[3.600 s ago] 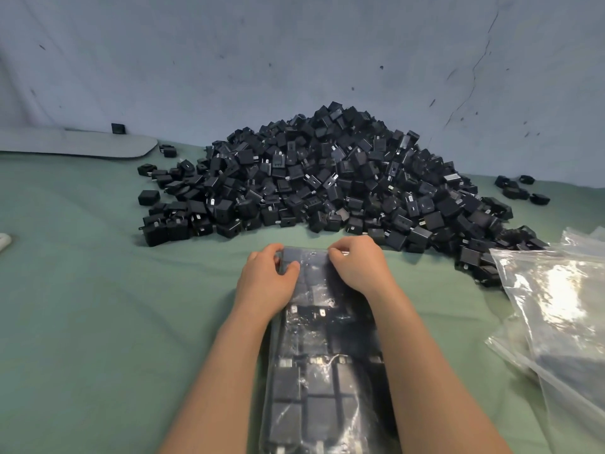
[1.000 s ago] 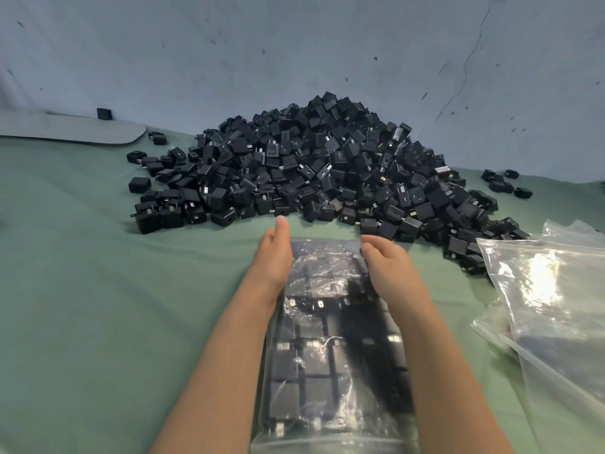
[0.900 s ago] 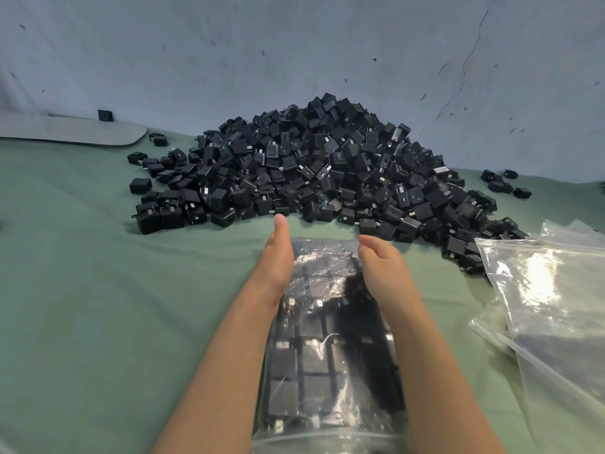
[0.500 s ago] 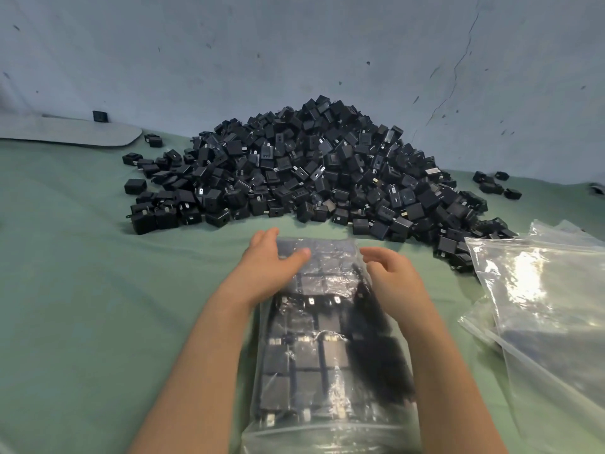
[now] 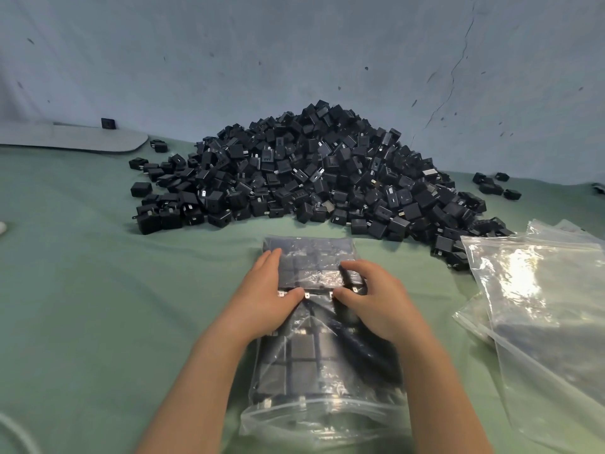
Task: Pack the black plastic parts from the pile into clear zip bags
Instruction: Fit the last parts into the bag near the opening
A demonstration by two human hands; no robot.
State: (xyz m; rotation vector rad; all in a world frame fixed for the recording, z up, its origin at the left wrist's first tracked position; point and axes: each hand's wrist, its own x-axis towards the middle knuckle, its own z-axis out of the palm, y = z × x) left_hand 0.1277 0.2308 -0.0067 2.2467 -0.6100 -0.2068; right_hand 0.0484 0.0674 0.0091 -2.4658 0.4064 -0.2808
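A big pile of black plastic parts (image 5: 311, 172) lies on the green cloth against the wall. In front of it, lengthwise toward me, lies a clear zip bag (image 5: 314, 371) packed with rows of black parts. Its zip end is nearest me. My left hand (image 5: 265, 296) rests on the bag's left side, fingers straight along the edge and thumb pressing on top. My right hand (image 5: 373, 299) has its fingers curled over the parts on the bag's right half, the thumb pinching toward them through the plastic.
A stack of empty clear zip bags (image 5: 540, 306) lies to the right, close to the pile's edge. A flat grey board (image 5: 72, 139) sits at the back left by the wall. A few stray parts (image 5: 494, 186) lie at the far right.
Both hands have come back from the bag's far end toward its middle. The left hand turned flat onto the bag, and the right hand's fingers curled over it.
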